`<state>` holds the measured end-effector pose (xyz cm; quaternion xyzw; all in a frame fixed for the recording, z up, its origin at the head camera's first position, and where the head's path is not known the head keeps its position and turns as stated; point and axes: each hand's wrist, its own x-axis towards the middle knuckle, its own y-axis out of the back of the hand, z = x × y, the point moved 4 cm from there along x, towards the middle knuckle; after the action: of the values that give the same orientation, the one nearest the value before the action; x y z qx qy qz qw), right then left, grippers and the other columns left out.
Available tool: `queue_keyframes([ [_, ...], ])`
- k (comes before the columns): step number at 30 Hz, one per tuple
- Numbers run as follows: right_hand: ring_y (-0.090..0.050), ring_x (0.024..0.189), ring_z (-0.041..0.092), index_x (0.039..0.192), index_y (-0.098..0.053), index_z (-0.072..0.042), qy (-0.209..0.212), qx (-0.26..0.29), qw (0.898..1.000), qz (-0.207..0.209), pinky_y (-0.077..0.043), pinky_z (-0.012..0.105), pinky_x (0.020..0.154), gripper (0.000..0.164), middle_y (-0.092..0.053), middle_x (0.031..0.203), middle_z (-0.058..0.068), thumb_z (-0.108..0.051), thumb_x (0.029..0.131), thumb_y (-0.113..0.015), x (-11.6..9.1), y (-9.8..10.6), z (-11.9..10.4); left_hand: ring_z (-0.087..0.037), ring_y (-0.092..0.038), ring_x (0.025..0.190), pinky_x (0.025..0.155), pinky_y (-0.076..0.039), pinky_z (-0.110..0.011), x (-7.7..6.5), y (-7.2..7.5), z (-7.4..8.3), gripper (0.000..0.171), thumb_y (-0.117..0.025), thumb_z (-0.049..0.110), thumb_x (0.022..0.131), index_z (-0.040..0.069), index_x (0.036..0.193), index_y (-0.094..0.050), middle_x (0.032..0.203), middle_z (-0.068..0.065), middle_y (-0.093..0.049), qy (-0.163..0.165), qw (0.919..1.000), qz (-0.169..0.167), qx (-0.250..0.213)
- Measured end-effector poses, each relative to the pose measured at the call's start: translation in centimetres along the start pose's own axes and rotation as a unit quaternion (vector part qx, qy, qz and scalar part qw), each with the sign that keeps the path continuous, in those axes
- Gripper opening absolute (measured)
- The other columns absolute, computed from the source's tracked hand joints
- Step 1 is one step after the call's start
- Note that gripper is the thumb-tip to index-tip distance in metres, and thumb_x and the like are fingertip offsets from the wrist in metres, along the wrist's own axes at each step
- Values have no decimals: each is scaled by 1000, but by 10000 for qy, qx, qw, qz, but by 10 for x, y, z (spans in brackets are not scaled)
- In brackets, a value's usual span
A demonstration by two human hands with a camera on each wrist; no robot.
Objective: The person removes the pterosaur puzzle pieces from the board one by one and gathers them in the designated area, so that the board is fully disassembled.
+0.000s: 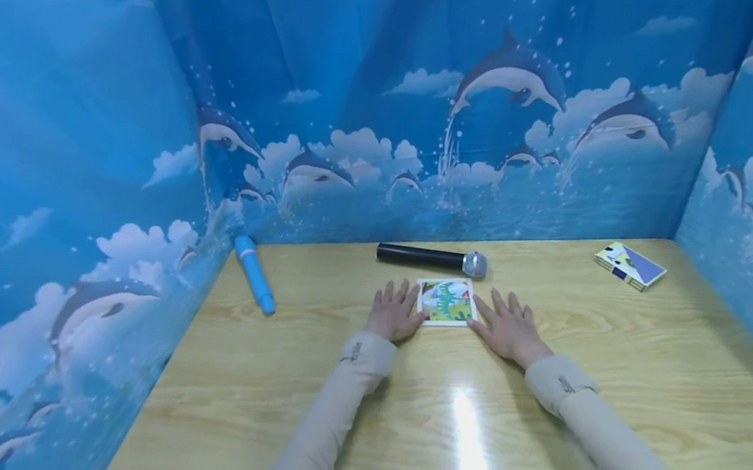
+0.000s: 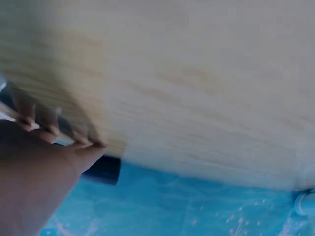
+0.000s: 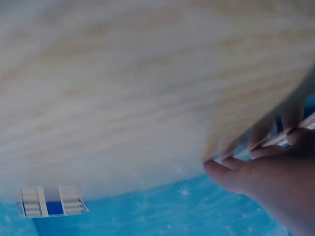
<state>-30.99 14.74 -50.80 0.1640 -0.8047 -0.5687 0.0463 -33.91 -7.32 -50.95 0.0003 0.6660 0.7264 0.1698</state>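
Observation:
A square picture with a white border and a green dinosaur lies flat on the table. At its left edge my left hand rests palm down with the fingers spread, its thumb at the lower left corner. Along the opposite edge my right hand lies the same way, thumb by the lower right corner. Behind the picture is a black microphone with a silver head. In the left wrist view, the microphone's dark end shows past my left hand. The right wrist view shows my right hand touching the tabletop.
A blue stick-shaped object lies near the table's left edge. Toward the back right sits a small patterned box or stack. Blue dolphin-print cloth hangs around the wood-grain table, which reflects a bright streak.

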Motion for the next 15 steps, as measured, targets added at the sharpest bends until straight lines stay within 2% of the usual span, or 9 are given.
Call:
queue_keyframes([
  [4,-7,142,59,155,-24,-13,-24,-111,9999,35,-7,75,112,66,-12,160,29,-52,103,-33,-11,2,-4,-34,-8,152,124,-10,-53,-10,1,7,66,-24,58,101,25,158,-14,166,-3,-9,119,9999,-50,62],
  [8,-10,142,59,155,-24,-13,-55,-189,9998,-30,-10,76,111,64,-13,159,30,-49,104,-33,-21,3,-10,-35,-9,152,123,-11,-56,-22,1,13,65,-28,56,102,25,158,-16,166,-3,-11,292,9994,-109,-140],
  [15,-8,142,59,155,-26,-12,-231,-186,9992,-278,-9,78,109,62,-12,159,30,-46,104,-35,-37,0,-15,-36,-7,152,122,-11,-58,-37,-10,20,66,-31,57,101,25,157,-16,166,-3,-11,504,9978,-227,-373],
])
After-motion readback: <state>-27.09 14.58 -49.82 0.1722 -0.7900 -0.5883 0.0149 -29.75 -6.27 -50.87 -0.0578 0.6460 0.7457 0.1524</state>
